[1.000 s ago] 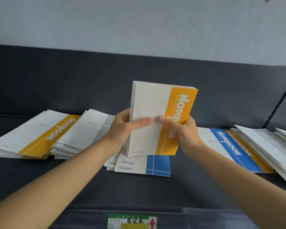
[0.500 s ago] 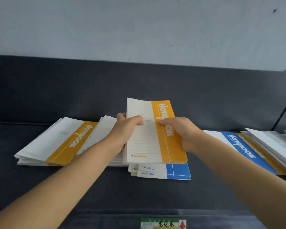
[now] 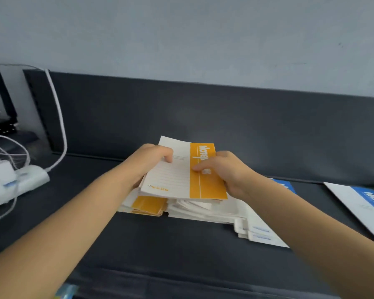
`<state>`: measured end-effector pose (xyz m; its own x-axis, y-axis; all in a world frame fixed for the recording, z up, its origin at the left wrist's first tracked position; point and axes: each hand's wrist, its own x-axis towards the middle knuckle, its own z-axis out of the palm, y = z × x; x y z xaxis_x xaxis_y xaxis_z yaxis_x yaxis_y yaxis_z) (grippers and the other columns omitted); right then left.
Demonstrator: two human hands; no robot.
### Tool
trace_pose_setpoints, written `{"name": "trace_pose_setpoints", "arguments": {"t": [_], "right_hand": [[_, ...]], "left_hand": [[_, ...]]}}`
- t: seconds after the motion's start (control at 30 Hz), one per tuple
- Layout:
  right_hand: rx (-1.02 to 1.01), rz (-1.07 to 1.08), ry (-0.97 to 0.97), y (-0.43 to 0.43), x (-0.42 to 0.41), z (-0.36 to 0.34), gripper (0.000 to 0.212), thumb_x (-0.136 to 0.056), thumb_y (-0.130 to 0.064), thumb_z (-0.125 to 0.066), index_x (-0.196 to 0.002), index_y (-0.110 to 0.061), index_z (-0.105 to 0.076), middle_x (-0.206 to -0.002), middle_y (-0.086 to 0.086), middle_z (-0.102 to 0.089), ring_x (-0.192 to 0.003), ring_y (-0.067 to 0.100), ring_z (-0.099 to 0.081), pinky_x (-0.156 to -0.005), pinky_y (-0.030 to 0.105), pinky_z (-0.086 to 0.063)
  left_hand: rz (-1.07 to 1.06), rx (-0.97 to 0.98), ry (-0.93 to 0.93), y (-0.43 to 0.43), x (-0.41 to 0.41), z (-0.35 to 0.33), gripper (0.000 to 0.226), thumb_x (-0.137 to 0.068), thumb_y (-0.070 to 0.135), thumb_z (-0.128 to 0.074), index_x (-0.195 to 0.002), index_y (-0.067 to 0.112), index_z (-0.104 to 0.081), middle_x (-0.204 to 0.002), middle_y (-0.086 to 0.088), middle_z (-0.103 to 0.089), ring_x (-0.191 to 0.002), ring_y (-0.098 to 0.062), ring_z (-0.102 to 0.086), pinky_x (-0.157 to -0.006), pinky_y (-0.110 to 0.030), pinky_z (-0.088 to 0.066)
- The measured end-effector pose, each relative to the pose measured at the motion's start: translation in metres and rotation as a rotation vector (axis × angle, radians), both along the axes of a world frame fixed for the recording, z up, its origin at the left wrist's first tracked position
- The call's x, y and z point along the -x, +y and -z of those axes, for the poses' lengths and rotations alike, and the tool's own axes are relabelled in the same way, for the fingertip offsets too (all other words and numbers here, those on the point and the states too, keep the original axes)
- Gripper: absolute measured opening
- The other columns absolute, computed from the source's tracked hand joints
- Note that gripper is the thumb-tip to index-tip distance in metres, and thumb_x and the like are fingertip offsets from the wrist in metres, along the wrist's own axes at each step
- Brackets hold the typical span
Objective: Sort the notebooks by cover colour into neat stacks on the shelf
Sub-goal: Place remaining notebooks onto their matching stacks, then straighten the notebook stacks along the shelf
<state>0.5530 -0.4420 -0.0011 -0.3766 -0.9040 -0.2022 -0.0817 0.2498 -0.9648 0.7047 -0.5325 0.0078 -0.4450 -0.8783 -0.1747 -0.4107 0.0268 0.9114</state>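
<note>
Both hands hold a small stack of orange-banded notebooks (image 3: 181, 178), nearly flat, just above the piles on the dark shelf (image 3: 181, 244). My left hand (image 3: 148, 164) grips its left edge, thumb on the cover. My right hand (image 3: 227, 171) grips the right edge over the orange band. Under the held stack lies an orange-covered pile (image 3: 147, 205), and beside that a white pile (image 3: 203, 209) spreads rightwards. Blue-marked notebooks (image 3: 259, 233) lie lower right, partly under my right forearm. Another blue-banded notebook (image 3: 367, 206) lies at the far right edge.
A white power strip (image 3: 20, 180) with plugs and looping white cables (image 3: 58, 126) sits on the shelf at the left. A dark device (image 3: 2, 117) stands behind it. The shelf's dark back panel (image 3: 225, 117) rises behind the piles below a grey wall.
The held orange stack has gone from upright to nearly flat and moved left, now over the orange pile. The view has swung left, bringing the power strip and cables into sight.
</note>
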Motion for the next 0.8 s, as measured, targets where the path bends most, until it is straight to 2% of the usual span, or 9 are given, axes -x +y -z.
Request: {"name": "trace_pose_setpoints", "arguments": {"t": [0.07, 0.17, 0.3, 0.37, 0.43, 0.5, 0.57, 0.67, 0.8], "right_hand": [[-0.007, 0.0, 0.05, -0.022, -0.023, 0.001, 0.03, -0.082, -0.008, -0.072, -0.108, -0.014, -0.059, -0.101, 0.002, -0.067, -0.09, 0.023, -0.064, -0.085, 0.04, -0.052], [-0.022, 0.004, 0.115, -0.052, -0.05, 0.006, 0.035, -0.082, -0.011, -0.073, -0.105, -0.019, -0.048, -0.092, -0.005, -0.056, -0.084, 0.017, -0.055, -0.077, 0.034, -0.045], [-0.111, 0.032, 0.294, -0.086, -0.074, 0.021, 0.052, -0.079, -0.017, -0.076, -0.121, -0.016, -0.045, -0.12, 0.0, -0.055, -0.11, 0.027, -0.055, -0.083, 0.036, -0.047], [-0.145, 0.033, 0.363, -0.096, -0.08, 0.03, 0.065, -0.076, -0.019, -0.078, -0.131, -0.016, -0.044, -0.125, 0.002, -0.056, -0.112, 0.028, -0.056, -0.087, 0.039, -0.05], [-0.178, 0.001, 0.467, -0.101, -0.081, 0.038, 0.068, -0.076, -0.02, -0.077, -0.135, -0.016, -0.043, -0.126, 0.003, -0.056, -0.112, 0.028, -0.056, -0.089, 0.037, -0.05], [-0.193, -0.012, 0.614, -0.103, -0.082, 0.042, 0.072, -0.079, -0.022, -0.075, -0.139, -0.015, -0.035, -0.131, 0.003, -0.05, -0.117, 0.027, -0.052, -0.086, 0.032, -0.047], [-0.161, 0.018, 0.776, -0.102, -0.081, 0.042, 0.067, -0.081, -0.024, -0.072, -0.138, -0.016, -0.038, -0.131, 0.003, -0.045, -0.121, 0.026, -0.047, -0.086, 0.03, -0.045], [-0.151, 0.028, 0.893, -0.097, -0.076, 0.041, 0.053, -0.086, -0.027, -0.064, -0.136, -0.02, -0.047, -0.136, 0.001, -0.045, -0.123, 0.022, -0.045, -0.089, 0.028, -0.042], [-0.187, 0.035, 0.948, -0.077, -0.065, 0.037, 0.043, -0.091, -0.034, -0.059, -0.132, -0.022, -0.054, -0.135, 0.0, -0.05, -0.119, 0.02, -0.049, -0.09, 0.028, -0.044]], "left_hand": [[0.006, 0.008, -0.018, -0.022, -0.022, -0.001, 0.011, -0.084, 0.013, -0.058, -0.095, 0.01, -0.059, -0.082, -0.005, -0.063, -0.068, -0.018, -0.061, -0.053, -0.026, -0.039], [0.029, 0.038, -0.069, -0.053, -0.048, 0.003, 0.006, -0.084, 0.011, -0.059, -0.089, 0.011, -0.059, -0.082, -0.005, -0.064, -0.07, -0.018, -0.063, -0.053, -0.026, -0.04], [0.088, 0.095, -0.12, -0.085, -0.064, 0.015, 0.017, -0.081, 0.009, -0.059, -0.098, 0.01, -0.06, -0.095, -0.008, -0.066, -0.084, -0.022, -0.064, -0.063, -0.031, -0.046], [0.132, 0.163, -0.191, -0.095, -0.066, 0.023, 0.017, -0.081, 0.012, -0.059, -0.098, 0.012, -0.06, -0.097, -0.008, -0.066, -0.088, -0.023, -0.064, -0.069, -0.032, -0.048], [0.184, 0.282, -0.328, -0.101, -0.066, 0.03, 0.015, -0.079, 0.023, -0.06, -0.093, 0.017, -0.06, -0.096, -0.007, -0.065, -0.089, -0.023, -0.063, -0.071, -0.032, -0.047], [0.226, 0.434, -0.521, -0.105, -0.065, 0.038, 0.037, -0.068, 0.041, -0.052, -0.098, 0.02, -0.06, -0.099, -0.004, -0.064, -0.095, -0.027, -0.059, -0.075, -0.035, -0.047], [0.216, 0.553, -0.61, -0.108, -0.064, 0.044, 0.053, -0.065, 0.05, -0.046, -0.109, 0.022, -0.058, -0.108, -0.003, -0.06, -0.104, -0.029, -0.053, -0.082, -0.038, -0.047], [0.194, 0.679, -0.664, -0.104, -0.062, 0.042, 0.049, -0.081, 0.046, -0.056, -0.12, 0.018, -0.051, -0.121, -0.005, -0.054, -0.114, -0.029, -0.049, -0.083, -0.036, -0.042], [0.216, 0.946, -0.741, -0.094, -0.045, 0.035, 0.051, -0.086, 0.052, -0.055, -0.122, 0.016, -0.051, -0.128, -0.005, -0.053, -0.117, -0.028, -0.048, -0.087, -0.035, -0.039]]}}
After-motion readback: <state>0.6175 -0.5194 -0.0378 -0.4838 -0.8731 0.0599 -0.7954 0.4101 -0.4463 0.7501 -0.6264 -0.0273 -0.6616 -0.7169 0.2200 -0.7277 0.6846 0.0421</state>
